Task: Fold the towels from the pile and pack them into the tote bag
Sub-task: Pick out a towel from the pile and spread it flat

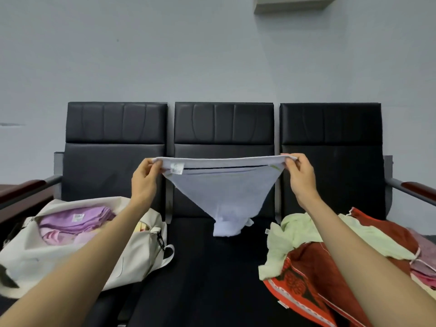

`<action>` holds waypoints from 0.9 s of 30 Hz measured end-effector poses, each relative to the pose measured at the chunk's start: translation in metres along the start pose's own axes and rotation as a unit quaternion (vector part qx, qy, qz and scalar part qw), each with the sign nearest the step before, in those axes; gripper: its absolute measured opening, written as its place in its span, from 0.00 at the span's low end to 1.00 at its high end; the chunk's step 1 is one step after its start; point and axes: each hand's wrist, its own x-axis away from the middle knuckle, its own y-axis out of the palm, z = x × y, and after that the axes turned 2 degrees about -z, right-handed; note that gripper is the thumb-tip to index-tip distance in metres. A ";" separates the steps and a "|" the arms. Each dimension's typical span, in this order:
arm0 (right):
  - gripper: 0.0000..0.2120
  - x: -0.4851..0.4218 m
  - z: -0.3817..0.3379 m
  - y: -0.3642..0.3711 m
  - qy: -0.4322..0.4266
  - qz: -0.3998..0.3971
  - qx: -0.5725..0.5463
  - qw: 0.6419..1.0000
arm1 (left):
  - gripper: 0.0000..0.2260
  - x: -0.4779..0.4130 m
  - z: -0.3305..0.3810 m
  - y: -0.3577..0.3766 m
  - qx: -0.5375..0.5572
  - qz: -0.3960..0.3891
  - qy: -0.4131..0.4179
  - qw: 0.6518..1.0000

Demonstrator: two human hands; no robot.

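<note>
While L hand (145, 178) & R hand (300, 175) hold the pale towel (224, 192) mid-frame over the bench (212, 279), each grip pinching a top corner, fold looks underway; next prob: join corners evenly, then tote bag (132, 263) lower left.

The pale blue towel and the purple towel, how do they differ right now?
The pale blue towel hangs in the air, pinched at its top edge by the left hand and right hand; the purple towel lies in the tote bag. The pale blue towel sags loose; the purple towel is folded flat. Both are pastel towels.
</note>
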 end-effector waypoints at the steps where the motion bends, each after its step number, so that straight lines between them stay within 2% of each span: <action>1: 0.05 0.009 0.000 -0.004 -0.002 -0.003 0.004 1.000 | 0.07 0.012 0.000 -0.007 -0.007 0.000 -0.001 1.000; 6: 0.05 0.061 0.008 -0.029 -0.008 -0.040 0.034 0.999 | 0.09 0.076 -0.003 -0.039 -0.035 -0.063 -0.047 0.996; 8: 0.04 0.080 0.020 -0.035 0.027 -0.074 0.047 0.996 | 0.11 0.096 -0.014 -0.047 -0.060 -0.086 -0.090 0.990; 10: 0.05 0.095 0.042 -0.038 0.100 -0.120 0.062 0.986 | 0.12 0.113 -0.030 -0.052 -0.093 -0.109 -0.143 0.979; 14: 0.10 0.127 0.093 -0.041 0.206 -0.225 0.190 0.933 | 0.10 0.141 -0.066 -0.051 -0.130 -0.163 -0.262 0.942; 17: 0.11 0.150 0.121 -0.036 0.240 -0.271 0.271 0.892 | 0.10 0.158 -0.102 -0.045 -0.169 -0.217 -0.335 0.901; 21: 0.13 0.156 0.141 -0.025 0.219 -0.283 0.315 0.879 | 0.10 0.160 -0.128 -0.028 -0.266 -0.221 -0.318 0.883; 23: 0.09 0.152 0.145 -0.019 0.213 -0.278 0.327 0.877 | 0.09 0.156 -0.134 -0.021 -0.312 -0.231 -0.289 0.875; 27: 0.09 0.146 0.158 -0.014 0.198 -0.301 0.354 0.863 | 0.07 0.157 -0.149 -0.013 -0.362 -0.295 -0.237 0.852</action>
